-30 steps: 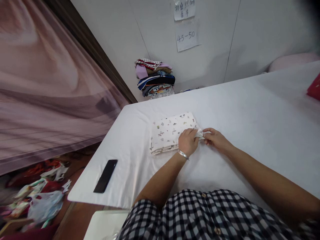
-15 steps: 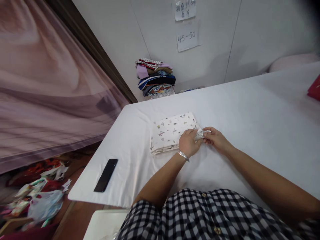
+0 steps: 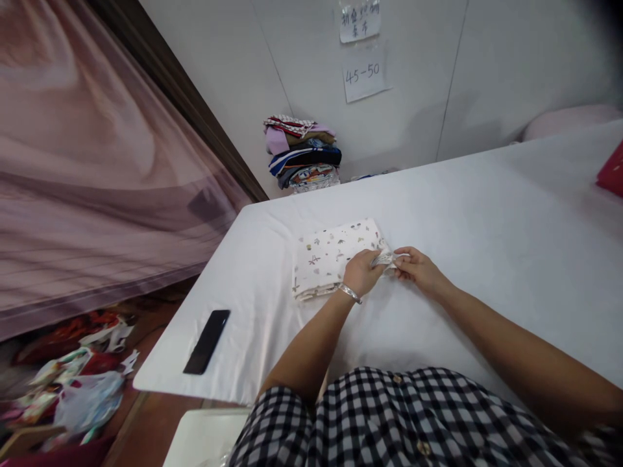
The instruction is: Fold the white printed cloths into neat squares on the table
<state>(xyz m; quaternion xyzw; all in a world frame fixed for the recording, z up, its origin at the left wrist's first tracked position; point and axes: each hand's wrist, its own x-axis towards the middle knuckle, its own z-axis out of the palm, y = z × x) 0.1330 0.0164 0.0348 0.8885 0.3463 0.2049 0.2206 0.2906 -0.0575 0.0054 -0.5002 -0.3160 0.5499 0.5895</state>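
Observation:
A folded white cloth (image 3: 331,250) with a small scattered print lies flat on the white-covered table (image 3: 467,220). At its right end, my left hand (image 3: 363,272) pinches a bunched edge of the cloth between thumb and fingers; a silver bracelet circles that wrist. Just to the right, my right hand (image 3: 416,267) grips the cloth's near right corner with its fingertips. The two hands are close together, and the fabric between them is gathered up. Parts of the corner are hidden behind the fingers.
A black phone (image 3: 207,342) lies at the table's left side. Behind the far edge rises a stack of folded fabrics (image 3: 304,155) against the wall. A red item (image 3: 612,172) sits at the far right. Plastic bags (image 3: 90,399) lie on the floor at left, near a pink curtain (image 3: 121,149).
My left hand has slid slightly left along the cloth and now pinches its raised edge. My right hand stays at the corner with almost no movement.

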